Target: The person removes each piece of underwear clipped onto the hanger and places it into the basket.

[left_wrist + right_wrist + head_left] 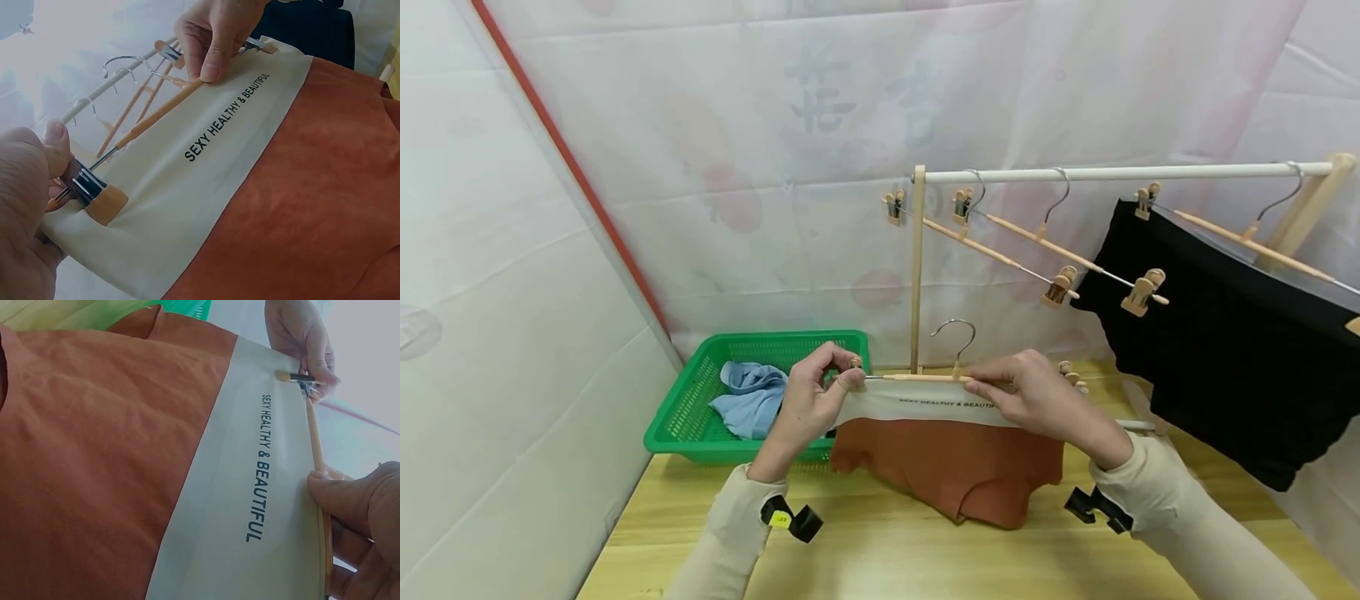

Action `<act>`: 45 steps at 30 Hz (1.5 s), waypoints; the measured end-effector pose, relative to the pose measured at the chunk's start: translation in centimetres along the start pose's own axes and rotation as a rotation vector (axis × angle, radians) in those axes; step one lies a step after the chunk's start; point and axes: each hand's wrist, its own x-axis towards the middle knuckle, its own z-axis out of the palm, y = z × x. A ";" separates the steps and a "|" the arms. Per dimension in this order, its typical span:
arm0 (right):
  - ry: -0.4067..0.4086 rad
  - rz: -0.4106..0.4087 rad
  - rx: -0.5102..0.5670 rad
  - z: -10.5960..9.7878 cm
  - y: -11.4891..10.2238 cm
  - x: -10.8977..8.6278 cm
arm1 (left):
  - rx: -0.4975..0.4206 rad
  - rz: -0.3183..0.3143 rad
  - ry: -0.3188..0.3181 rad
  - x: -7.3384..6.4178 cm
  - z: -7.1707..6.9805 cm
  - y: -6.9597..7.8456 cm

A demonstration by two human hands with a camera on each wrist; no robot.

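Left wrist view: the left hand (808,398) pinches a spring clip (105,204), while the right (1037,396) pinches the hanger bar (925,377). Between and below them hang rust-orange shorts (947,458). Squeezing that clip could free the cream waistband (206,162); beyond the right hand, the far clip (1066,372), partly hidden, may hold only an edge and slip.
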 end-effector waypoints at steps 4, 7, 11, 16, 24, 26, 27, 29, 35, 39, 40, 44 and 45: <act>-0.012 -0.001 0.002 0.2 0.3 -0.1 | -0.005 -0.006 0.009 -0.2 0.3 -0.4; -0.013 -0.008 0.007 0.2 0.4 -0.2 | -0.004 -0.009 0.013 -0.2 0.3 -0.4; -0.016 -0.011 0.012 0.3 0.5 -0.2 | 0.007 -0.005 0.014 -0.2 0.4 -0.4; -0.029 0.004 0.027 0.4 0.7 -0.2 | 0.013 -0.013 0.010 -0.3 0.5 -0.6; -0.057 0.018 0.007 0.5 1.0 -0.1 | 0.155 0.026 0.007 -0.5 0.9 -0.8; -0.066 0.026 0.006 0.4 1.0 -0.1 | 0.242 0.090 0.038 -0.5 1.2 -0.6; -0.070 0.031 0.006 0.5 1.0 -0.1 | 0.296 0.130 0.058 -0.4 1.3 -0.3; -0.073 0.041 0.007 0.5 1.1 -0.1 | 0.409 0.224 0.092 -0.2 1.6 0.2; -0.088 0.064 0.002 0.8 1.0 0.0 | 0.642 0.450 0.067 0.4 3.1 2.7; -0.087 0.029 -0.028 1.2 0.8 0.2 | 0.669 0.378 -0.059 0.4 4.9 3.6; -0.084 0.017 -0.035 1.3 0.8 0.3 | 0.670 0.343 -0.092 0.4 5.3 3.6; -0.083 -0.012 -0.049 1.6 0.5 0.4 | 0.723 0.279 -0.163 0.3 6.6 3.7; -0.083 -0.014 -0.050 1.6 0.4 0.4 | 0.753 0.281 -0.165 0.3 6.9 3.6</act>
